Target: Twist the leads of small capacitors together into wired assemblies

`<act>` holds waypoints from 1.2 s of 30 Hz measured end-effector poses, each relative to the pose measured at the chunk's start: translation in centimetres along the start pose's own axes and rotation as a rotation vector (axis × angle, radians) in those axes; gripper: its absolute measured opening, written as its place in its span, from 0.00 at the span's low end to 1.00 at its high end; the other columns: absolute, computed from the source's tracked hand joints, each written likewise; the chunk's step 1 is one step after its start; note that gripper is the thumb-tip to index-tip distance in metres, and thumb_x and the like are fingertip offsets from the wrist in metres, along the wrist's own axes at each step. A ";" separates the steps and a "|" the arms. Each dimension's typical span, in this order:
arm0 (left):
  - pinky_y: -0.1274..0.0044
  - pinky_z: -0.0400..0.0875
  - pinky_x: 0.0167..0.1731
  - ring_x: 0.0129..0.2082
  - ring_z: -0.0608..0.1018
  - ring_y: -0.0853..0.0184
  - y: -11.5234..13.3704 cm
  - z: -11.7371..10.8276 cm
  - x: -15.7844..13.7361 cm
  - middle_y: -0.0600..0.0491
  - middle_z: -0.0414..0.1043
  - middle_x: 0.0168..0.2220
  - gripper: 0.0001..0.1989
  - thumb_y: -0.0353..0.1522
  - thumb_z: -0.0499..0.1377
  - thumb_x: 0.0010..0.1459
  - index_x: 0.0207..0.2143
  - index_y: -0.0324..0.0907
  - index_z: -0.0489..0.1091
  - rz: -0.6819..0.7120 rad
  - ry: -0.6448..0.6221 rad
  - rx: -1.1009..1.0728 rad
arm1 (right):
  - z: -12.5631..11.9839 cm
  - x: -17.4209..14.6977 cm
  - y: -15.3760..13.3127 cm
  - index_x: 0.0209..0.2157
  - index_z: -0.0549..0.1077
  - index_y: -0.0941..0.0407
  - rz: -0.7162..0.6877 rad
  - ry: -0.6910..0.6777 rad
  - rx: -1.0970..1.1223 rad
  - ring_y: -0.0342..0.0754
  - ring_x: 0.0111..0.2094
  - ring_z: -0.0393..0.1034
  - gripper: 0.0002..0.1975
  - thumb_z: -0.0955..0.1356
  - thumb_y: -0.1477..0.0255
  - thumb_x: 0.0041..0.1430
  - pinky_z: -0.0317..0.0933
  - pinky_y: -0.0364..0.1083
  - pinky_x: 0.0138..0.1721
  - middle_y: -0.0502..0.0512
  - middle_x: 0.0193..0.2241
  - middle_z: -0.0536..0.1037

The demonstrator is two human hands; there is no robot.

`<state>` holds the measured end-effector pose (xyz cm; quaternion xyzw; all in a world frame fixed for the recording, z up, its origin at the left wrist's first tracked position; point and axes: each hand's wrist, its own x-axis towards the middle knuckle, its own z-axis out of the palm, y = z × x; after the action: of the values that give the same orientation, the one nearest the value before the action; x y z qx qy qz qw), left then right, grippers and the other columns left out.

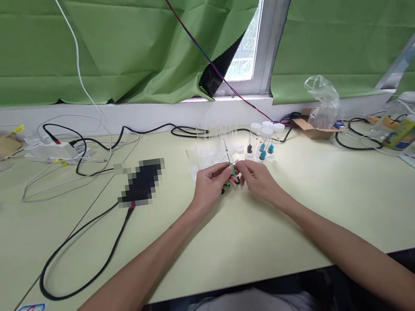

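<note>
My left hand [211, 183] and my right hand [257, 177] meet over the middle of the pale green table [240, 232]. Both pinch a small green and black part [233, 174] between their fingertips. A thin metal pin [226, 152] sticks up from between the hands; which hand holds it I cannot tell. Another small dark piece [224, 189] lies on the table just under my left fingers. Right behind the hands stand three clear vials with white caps [267, 140], blue and black bits inside them.
Clear empty vials [206, 145] stand behind my left hand. A blurred dark device [141, 183] with a black cable [83, 253] lies left. A power strip [51, 148] and wires sit far left. A cardboard box with a plastic bag [320, 110] and phones lie right.
</note>
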<state>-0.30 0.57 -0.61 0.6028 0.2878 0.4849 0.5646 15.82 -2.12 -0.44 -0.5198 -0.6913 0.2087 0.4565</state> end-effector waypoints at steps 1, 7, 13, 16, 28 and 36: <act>0.71 0.71 0.36 0.28 0.76 0.67 0.0 0.1 0.0 0.49 0.75 0.29 0.13 0.40 0.64 0.56 0.35 0.38 0.78 0.002 -0.002 0.006 | 0.0 0.0 0.0 0.25 0.67 0.55 -0.009 0.006 -0.019 0.45 0.26 0.66 0.25 0.57 0.56 0.70 0.57 0.44 0.32 0.50 0.21 0.71; 0.72 0.71 0.35 0.27 0.76 0.68 0.2 0.2 -0.2 0.49 0.76 0.29 0.12 0.39 0.64 0.56 0.35 0.38 0.78 -0.004 -0.010 0.025 | 0.0 0.0 -0.1 0.18 0.66 0.55 0.008 0.009 -0.045 0.45 0.21 0.64 0.28 0.58 0.55 0.68 0.55 0.44 0.29 0.50 0.16 0.69; 0.73 0.70 0.35 0.27 0.75 0.69 -0.1 0.2 -0.3 0.50 0.75 0.27 0.13 0.39 0.64 0.56 0.34 0.37 0.77 -0.028 -0.003 0.029 | 0.2 -0.1 -0.4 0.14 0.65 0.56 0.087 -0.018 -0.016 0.43 0.18 0.62 0.31 0.58 0.54 0.68 0.56 0.44 0.28 0.49 0.12 0.66; 0.74 0.69 0.35 0.27 0.74 0.69 -0.2 0.3 -0.3 0.50 0.75 0.27 0.12 0.39 0.63 0.57 0.33 0.37 0.77 -0.040 0.002 0.046 | 0.4 -0.1 -0.3 0.13 0.66 0.56 0.096 -0.008 -0.040 0.43 0.17 0.63 0.32 0.58 0.54 0.68 0.57 0.44 0.28 0.49 0.11 0.67; 0.74 0.68 0.33 0.25 0.73 0.69 0.0 0.4 -0.3 0.52 0.73 0.24 0.13 0.40 0.64 0.56 0.28 0.38 0.77 -0.036 0.017 0.063 | 0.4 0.0 -0.4 0.12 0.68 0.56 0.168 -0.040 0.031 0.42 0.15 0.62 0.33 0.59 0.53 0.66 0.57 0.43 0.25 0.49 0.10 0.66; 0.74 0.69 0.33 0.26 0.73 0.69 0.1 0.4 -0.3 0.51 0.74 0.25 0.13 0.40 0.63 0.57 0.27 0.38 0.76 -0.016 0.006 0.081 | 0.5 -0.1 -0.4 0.14 0.67 0.56 0.192 -0.048 0.083 0.40 0.13 0.58 0.33 0.59 0.50 0.65 0.55 0.42 0.22 0.49 0.10 0.66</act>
<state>-0.11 0.11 -0.58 0.6213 0.3136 0.4703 0.5426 15.21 -2.24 -0.44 -0.5590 -0.6399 0.2924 0.4388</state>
